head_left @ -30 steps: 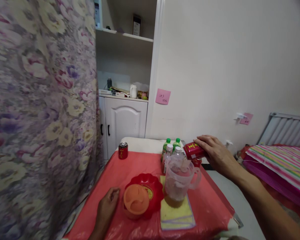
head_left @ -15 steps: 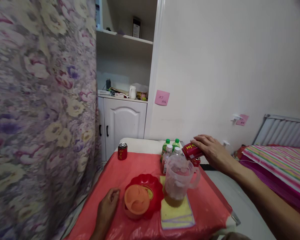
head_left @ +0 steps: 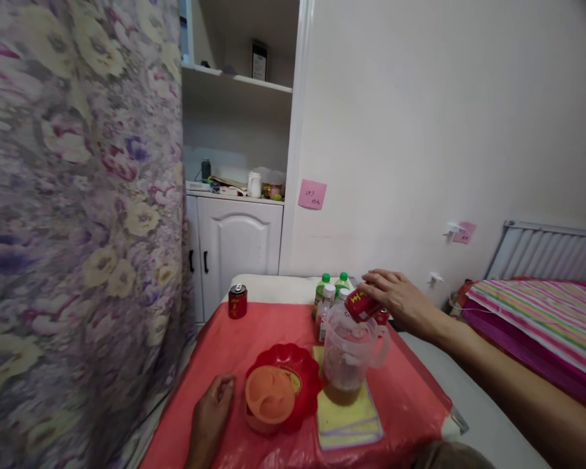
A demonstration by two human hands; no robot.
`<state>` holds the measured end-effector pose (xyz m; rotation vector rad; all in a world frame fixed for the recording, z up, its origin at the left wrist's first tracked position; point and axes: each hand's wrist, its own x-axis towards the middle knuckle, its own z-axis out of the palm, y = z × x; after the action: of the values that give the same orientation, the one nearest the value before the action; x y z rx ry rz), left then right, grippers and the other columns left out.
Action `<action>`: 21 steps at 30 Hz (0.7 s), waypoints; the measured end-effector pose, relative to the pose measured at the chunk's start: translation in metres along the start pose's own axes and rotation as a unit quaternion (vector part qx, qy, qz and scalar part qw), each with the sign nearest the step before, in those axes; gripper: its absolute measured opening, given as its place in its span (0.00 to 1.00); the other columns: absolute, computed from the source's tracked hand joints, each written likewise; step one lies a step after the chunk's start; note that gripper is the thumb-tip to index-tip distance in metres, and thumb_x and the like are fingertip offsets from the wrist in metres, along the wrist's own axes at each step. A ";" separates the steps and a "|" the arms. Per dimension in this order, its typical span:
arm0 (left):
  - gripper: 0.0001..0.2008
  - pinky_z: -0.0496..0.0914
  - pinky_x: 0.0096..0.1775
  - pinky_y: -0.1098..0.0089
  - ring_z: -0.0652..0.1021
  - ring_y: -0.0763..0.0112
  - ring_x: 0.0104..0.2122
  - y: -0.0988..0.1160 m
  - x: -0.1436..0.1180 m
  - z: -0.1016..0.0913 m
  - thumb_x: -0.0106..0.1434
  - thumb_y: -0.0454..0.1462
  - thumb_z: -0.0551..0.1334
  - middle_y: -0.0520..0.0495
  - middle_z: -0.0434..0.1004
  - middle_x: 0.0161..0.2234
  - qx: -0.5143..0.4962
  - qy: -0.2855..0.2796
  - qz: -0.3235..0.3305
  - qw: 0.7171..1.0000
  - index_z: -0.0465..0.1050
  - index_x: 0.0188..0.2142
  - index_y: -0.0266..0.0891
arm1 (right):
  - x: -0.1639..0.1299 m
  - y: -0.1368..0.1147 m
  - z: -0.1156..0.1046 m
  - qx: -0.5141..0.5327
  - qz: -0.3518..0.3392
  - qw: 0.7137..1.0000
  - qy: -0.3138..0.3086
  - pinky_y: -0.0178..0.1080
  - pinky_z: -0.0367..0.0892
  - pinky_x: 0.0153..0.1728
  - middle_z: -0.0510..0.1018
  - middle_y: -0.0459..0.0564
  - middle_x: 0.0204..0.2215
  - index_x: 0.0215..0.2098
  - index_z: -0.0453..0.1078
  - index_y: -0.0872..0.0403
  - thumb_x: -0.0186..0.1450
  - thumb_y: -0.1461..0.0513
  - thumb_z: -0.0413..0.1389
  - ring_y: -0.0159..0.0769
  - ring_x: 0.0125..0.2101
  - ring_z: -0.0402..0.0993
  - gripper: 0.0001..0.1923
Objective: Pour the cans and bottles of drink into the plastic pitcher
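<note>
My right hand (head_left: 395, 298) is wrapped round a red drink can (head_left: 361, 306), tilted with its top end down to the left over the mouth of a clear plastic pitcher (head_left: 344, 361). A brownish tint shows at the pitcher's bottom, and its handle points right. Beneath the pitcher lies a folded yellow cloth (head_left: 349, 423). My left hand (head_left: 215, 400) rests on the table with its fingers curled in, seemingly round nothing. Just right of it, an orange divided bowl (head_left: 269, 396) sits on a red scalloped plate (head_left: 310, 384).
Several bottles (head_left: 326, 303) with green and white caps stand behind the pitcher. Another red can (head_left: 237, 303) is upright at the table's far left, and one more (head_left: 381, 317) shows partly below my right hand. A floral curtain (head_left: 83, 228) hangs along the left side.
The can in my right hand has moved slightly left and down, closer over the pitcher's mouth. My left hand has stayed in place; the whole view has shifted a little.
</note>
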<state>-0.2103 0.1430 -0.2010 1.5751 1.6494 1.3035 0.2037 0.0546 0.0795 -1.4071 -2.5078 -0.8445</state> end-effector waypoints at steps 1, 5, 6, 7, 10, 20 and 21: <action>0.16 0.74 0.37 0.68 0.83 0.59 0.35 0.000 0.000 0.000 0.56 0.51 0.56 0.47 0.86 0.34 -0.002 -0.001 0.000 1.000 0.75 0.33 0.45 | 0.001 -0.002 -0.001 -0.002 -0.001 1.000 -0.006 0.52 0.63 0.54 0.70 0.57 0.60 0.63 0.60 0.51 0.67 0.72 0.50 0.51 0.61 0.61 0.28; 0.16 0.75 0.37 0.67 0.84 0.59 0.34 0.002 0.002 -0.003 0.54 0.52 0.57 0.47 0.86 0.33 -0.009 -0.005 0.000 1.000 0.75 0.31 0.46 | 0.006 -0.008 -0.004 -0.017 -0.016 1.000 -0.021 0.52 0.60 0.53 0.71 0.59 0.59 0.62 0.61 0.53 0.66 0.72 0.51 0.51 0.60 0.62 0.27; 0.16 0.75 0.36 0.67 0.84 0.59 0.33 0.002 0.002 -0.004 0.54 0.52 0.57 0.47 0.87 0.32 -0.010 -0.005 -0.001 1.000 0.75 0.31 0.45 | 0.007 -0.009 -0.003 -0.021 -0.020 0.999 -0.021 0.52 0.60 0.53 0.71 0.58 0.59 0.62 0.61 0.52 0.67 0.71 0.51 0.50 0.60 0.62 0.25; 0.17 0.76 0.36 0.67 0.84 0.58 0.33 0.003 0.003 -0.004 0.53 0.52 0.57 0.47 0.87 0.32 -0.011 -0.006 -0.002 1.000 0.76 0.31 0.45 | 0.008 -0.010 -0.003 -0.025 -0.023 0.999 -0.022 0.51 0.59 0.53 0.71 0.58 0.59 0.62 0.61 0.52 0.68 0.69 0.50 0.50 0.60 0.62 0.24; 0.18 0.76 0.37 0.66 0.84 0.57 0.34 0.005 0.004 -0.006 0.52 0.52 0.57 0.46 0.87 0.34 -0.014 -0.008 -0.004 1.000 0.77 0.32 0.44 | 0.011 -0.012 0.000 -0.036 -0.028 0.999 -0.028 0.50 0.58 0.52 0.72 0.58 0.58 0.60 0.62 0.52 0.70 0.66 0.50 0.49 0.59 0.63 0.20; 0.23 0.77 0.39 0.62 0.84 0.52 0.39 -0.002 0.011 -0.005 0.50 0.56 0.56 0.41 0.87 0.36 -0.011 -0.028 -0.010 1.000 0.77 0.33 0.42 | 0.011 -0.016 -0.005 -0.073 -0.035 0.997 -0.019 0.49 0.56 0.51 0.72 0.58 0.57 0.60 0.61 0.54 0.69 0.68 0.51 0.49 0.58 0.62 0.21; 0.23 0.77 0.40 0.61 0.84 0.51 0.39 -0.002 0.012 -0.005 0.50 0.56 0.56 0.41 0.87 0.36 -0.008 -0.029 -0.011 0.999 0.77 0.33 0.42 | 0.010 -0.016 -0.004 -0.074 -0.027 0.997 -0.013 0.49 0.56 0.50 0.72 0.59 0.57 0.60 0.61 0.54 0.69 0.67 0.51 0.49 0.58 0.63 0.21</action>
<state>-0.2180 0.1531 -0.1977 1.5660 1.6124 1.2452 0.1845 0.0538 0.0800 -1.4068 -2.5617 -1.0479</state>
